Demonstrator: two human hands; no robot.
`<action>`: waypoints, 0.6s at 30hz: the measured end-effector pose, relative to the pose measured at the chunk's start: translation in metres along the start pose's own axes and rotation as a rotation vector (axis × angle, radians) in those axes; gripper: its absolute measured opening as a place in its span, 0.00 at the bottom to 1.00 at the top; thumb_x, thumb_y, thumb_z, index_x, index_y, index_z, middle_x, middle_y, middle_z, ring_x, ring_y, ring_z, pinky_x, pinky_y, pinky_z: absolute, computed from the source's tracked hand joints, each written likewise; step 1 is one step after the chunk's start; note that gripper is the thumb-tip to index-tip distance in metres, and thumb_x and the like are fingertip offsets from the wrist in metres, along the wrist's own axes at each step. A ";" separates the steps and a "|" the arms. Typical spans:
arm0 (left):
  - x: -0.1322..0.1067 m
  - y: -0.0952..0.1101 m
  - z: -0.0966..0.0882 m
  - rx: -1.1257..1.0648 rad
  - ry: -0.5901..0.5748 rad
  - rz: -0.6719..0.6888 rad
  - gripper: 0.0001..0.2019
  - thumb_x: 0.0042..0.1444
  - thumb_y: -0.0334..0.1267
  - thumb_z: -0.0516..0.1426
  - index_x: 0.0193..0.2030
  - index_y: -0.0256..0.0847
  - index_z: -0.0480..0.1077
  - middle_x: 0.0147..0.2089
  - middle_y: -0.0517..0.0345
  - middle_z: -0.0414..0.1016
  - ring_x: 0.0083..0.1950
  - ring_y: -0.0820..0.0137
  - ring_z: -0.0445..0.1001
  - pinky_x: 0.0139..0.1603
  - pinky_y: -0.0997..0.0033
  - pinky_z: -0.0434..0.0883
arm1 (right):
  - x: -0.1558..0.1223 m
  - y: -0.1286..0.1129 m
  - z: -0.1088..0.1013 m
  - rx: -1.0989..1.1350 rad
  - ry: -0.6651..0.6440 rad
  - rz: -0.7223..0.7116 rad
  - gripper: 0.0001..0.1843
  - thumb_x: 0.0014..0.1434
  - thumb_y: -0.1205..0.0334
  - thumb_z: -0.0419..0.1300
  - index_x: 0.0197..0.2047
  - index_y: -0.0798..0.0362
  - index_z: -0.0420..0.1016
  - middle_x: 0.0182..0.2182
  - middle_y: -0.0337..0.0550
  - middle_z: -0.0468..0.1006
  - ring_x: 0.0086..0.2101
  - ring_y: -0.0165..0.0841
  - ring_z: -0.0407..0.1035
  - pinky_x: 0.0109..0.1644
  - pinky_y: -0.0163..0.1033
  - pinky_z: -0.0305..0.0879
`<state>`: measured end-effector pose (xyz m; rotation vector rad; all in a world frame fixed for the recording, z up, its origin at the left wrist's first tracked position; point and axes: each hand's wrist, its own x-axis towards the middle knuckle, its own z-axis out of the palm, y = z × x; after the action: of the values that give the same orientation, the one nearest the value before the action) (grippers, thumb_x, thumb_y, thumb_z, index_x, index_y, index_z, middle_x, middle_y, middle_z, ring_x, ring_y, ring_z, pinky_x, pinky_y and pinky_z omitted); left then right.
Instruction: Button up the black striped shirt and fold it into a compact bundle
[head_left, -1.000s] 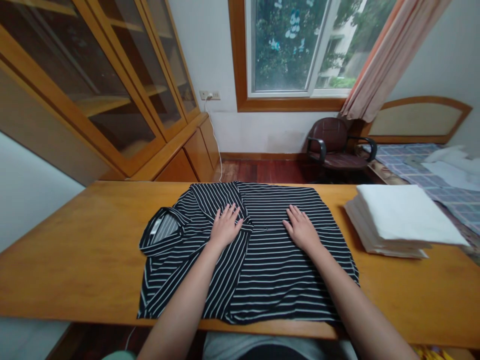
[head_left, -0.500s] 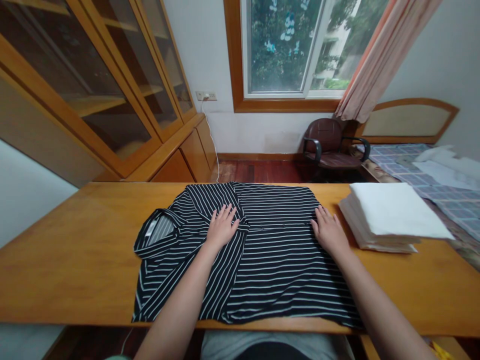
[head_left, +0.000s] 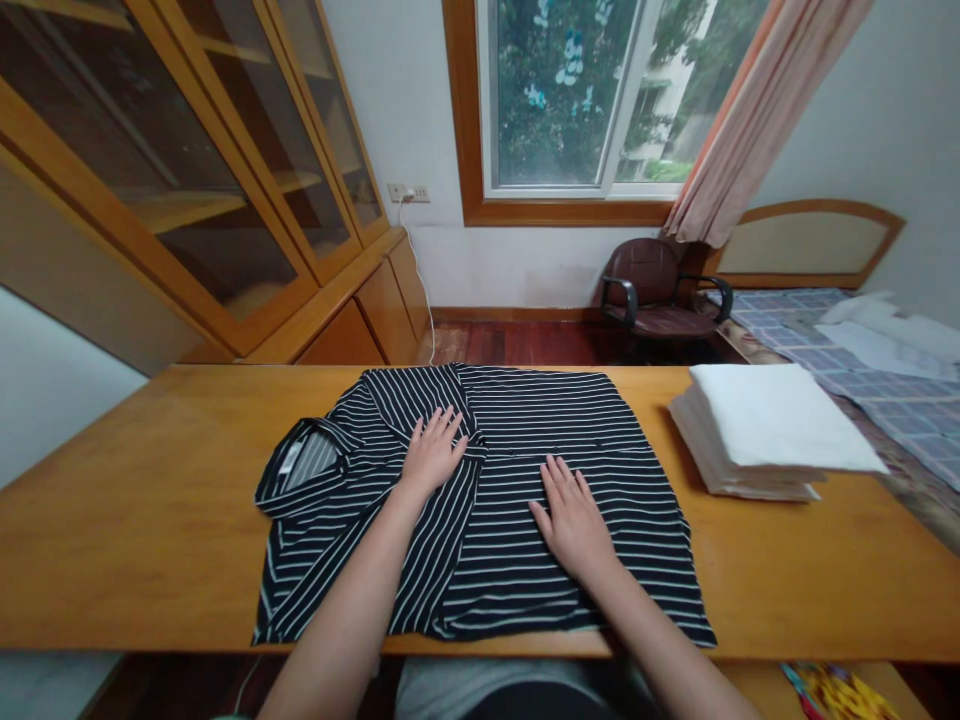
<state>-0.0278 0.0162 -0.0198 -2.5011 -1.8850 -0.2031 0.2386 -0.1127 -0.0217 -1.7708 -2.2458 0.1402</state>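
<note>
A black shirt with white stripes (head_left: 517, 580) lies spread on the wooden table, its collar toward the left and its hem toward the right. My left hand (head_left: 433, 455) rests flat on the upper part of the shirt, fingers spread, close to a folded-over sleeve. Palm down, my right hand (head_left: 576, 520) lies on the body of the shirt, just below the button line, with its fingers stretched out. Neither hand grips the cloth. Inside the collar (head_left: 304, 470) a white label shows.
A stack of white folded sheets (head_left: 780, 420) stands at the table's right. Beyond the table (head_left: 135, 520) are a glass-door cabinet (head_left: 240, 160), a brown armchair (head_left: 652, 285) and a bed (head_left: 795, 320). Colourful cloth (head_left: 840, 692) lies below the front edge at right.
My right hand has moved left and toward me, from the shirt's hem onto its body. My left hand stays in the same spot on the shirt. The view has shifted slightly.
</note>
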 end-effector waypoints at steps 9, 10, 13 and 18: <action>0.001 0.004 -0.002 -0.002 -0.012 -0.011 0.28 0.69 0.53 0.40 0.71 0.45 0.55 0.74 0.57 0.50 0.75 0.60 0.46 0.73 0.46 0.46 | -0.008 0.134 -0.021 -0.202 0.082 0.284 0.34 0.70 0.48 0.39 0.68 0.63 0.60 0.68 0.56 0.58 0.67 0.46 0.50 0.69 0.56 0.48; -0.001 0.006 -0.003 0.000 -0.013 -0.013 0.28 0.69 0.53 0.40 0.71 0.45 0.55 0.74 0.57 0.50 0.75 0.60 0.46 0.73 0.46 0.46 | -0.006 0.141 -0.023 -0.218 0.093 0.297 0.34 0.70 0.48 0.39 0.68 0.63 0.61 0.68 0.56 0.59 0.67 0.47 0.51 0.69 0.58 0.47; -0.007 0.017 -0.004 0.008 -0.019 -0.021 0.28 0.68 0.52 0.41 0.71 0.46 0.55 0.74 0.57 0.48 0.75 0.59 0.46 0.73 0.46 0.46 | 0.013 0.143 -0.028 -0.236 0.143 0.267 0.33 0.70 0.49 0.40 0.67 0.63 0.62 0.67 0.57 0.61 0.67 0.48 0.50 0.70 0.58 0.44; -0.019 0.043 -0.008 -0.002 -0.062 -0.016 0.28 0.68 0.54 0.41 0.71 0.48 0.54 0.75 0.58 0.47 0.75 0.56 0.44 0.72 0.38 0.44 | 0.070 0.093 -0.031 -0.132 0.116 0.079 0.32 0.71 0.49 0.40 0.69 0.59 0.59 0.70 0.52 0.54 0.69 0.44 0.48 0.71 0.55 0.43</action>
<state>0.0071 -0.0145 -0.0108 -2.5232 -1.9282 -0.1286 0.3195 -0.0252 -0.0044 -1.8843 -2.1491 -0.0950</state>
